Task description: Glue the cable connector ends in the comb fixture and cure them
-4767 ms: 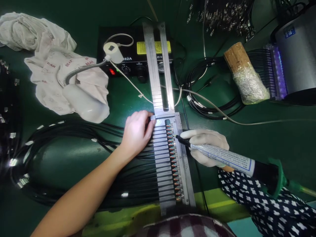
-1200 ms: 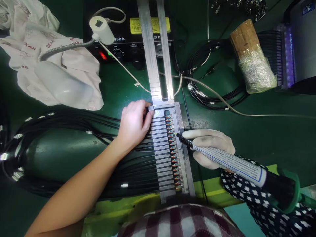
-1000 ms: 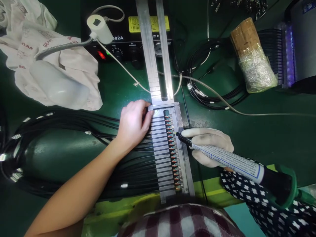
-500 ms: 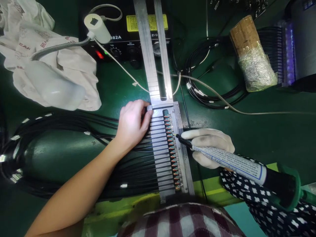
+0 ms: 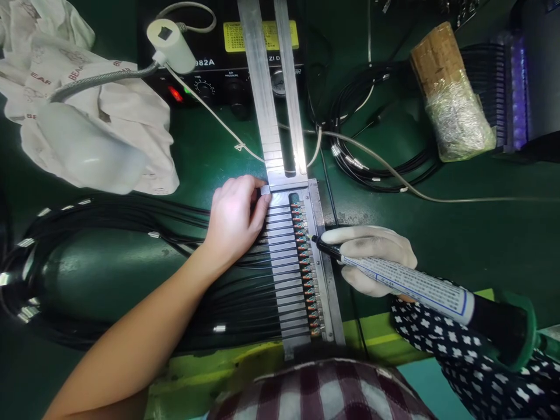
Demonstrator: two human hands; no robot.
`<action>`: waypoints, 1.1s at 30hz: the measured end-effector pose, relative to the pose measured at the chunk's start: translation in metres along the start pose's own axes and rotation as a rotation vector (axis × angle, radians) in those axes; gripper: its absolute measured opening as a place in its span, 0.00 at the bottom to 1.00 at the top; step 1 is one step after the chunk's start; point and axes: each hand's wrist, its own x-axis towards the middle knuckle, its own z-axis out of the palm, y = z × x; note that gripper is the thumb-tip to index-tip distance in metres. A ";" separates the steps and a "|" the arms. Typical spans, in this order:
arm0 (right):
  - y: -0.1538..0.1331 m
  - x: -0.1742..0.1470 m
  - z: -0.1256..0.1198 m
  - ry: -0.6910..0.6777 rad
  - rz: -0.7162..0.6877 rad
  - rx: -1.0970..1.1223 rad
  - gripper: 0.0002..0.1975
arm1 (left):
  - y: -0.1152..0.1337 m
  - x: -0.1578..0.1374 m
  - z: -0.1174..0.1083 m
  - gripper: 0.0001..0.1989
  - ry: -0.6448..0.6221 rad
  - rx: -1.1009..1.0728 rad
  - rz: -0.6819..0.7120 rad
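Note:
A metal fixture [image 5: 284, 251] lies across the bench, with a row of black cables [image 5: 249, 286] set side by side in its slots. Their ends carry small connectors with orange and green wires [image 5: 301, 239]. My bare left hand [image 5: 238, 213] pinches a small tab at the fixture's upper left corner between thumb and fingers. In a white glove, my right hand [image 5: 371, 256] grips a dispensing syringe [image 5: 411, 289] with a printed label and a green fitting at its back. The black tip of the syringe points left, close over the connectors; whether it touches them I cannot tell.
Behind the fixture stands a black dispenser box [image 5: 192, 81] with knobs and a gauge. A lamp [image 5: 91, 157] lies on white cloth [image 5: 144, 111] at left. Coiled cables [image 5: 341, 151], a film-wrapped block [image 5: 459, 116] and a thin hose [image 5: 394, 175] are at right.
My hands and the syringe stay almost where they were over the fixture. Only a very slight shift of the view shows.

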 end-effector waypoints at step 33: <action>-0.013 -0.010 0.000 0.011 -0.001 -0.020 0.17 | 0.000 -0.001 0.001 0.08 -0.004 0.000 -0.003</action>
